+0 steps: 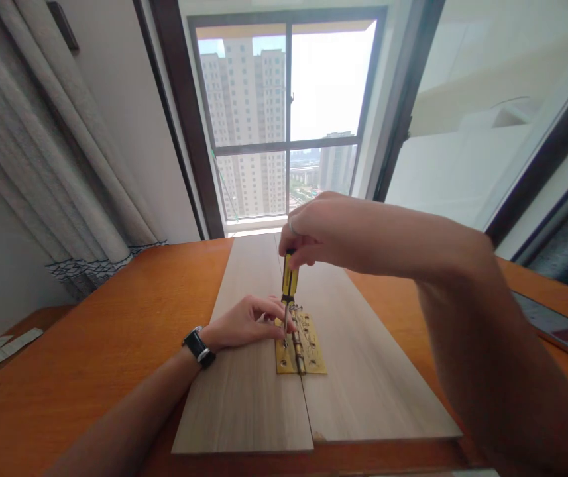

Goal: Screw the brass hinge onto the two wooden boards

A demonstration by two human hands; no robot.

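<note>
A yellow-and-black screwdriver [290,275] stands nearly upright, with my right hand [308,228] closed around the top of its handle. Its tip meets a screw in the left leaf of a brass hinge [317,354]. Low over that leaf, my left hand [251,321] has its thumb and fingers closed around the screwdriver's shaft; the exact contact is partly hidden. The hinge lies open across the seam between a left wooden board [244,397] and a right wooden board [373,391]. Several loose screws [296,308] rest at the hinge's far end.
Both boards lie on an orange-brown wooden table [164,291]. A tablet or phone [562,328] is at the right, beyond my forearm. Grey curtains [59,152] hang at the left, and a window [288,142] stands behind the table. Papers [5,354] lie at far left.
</note>
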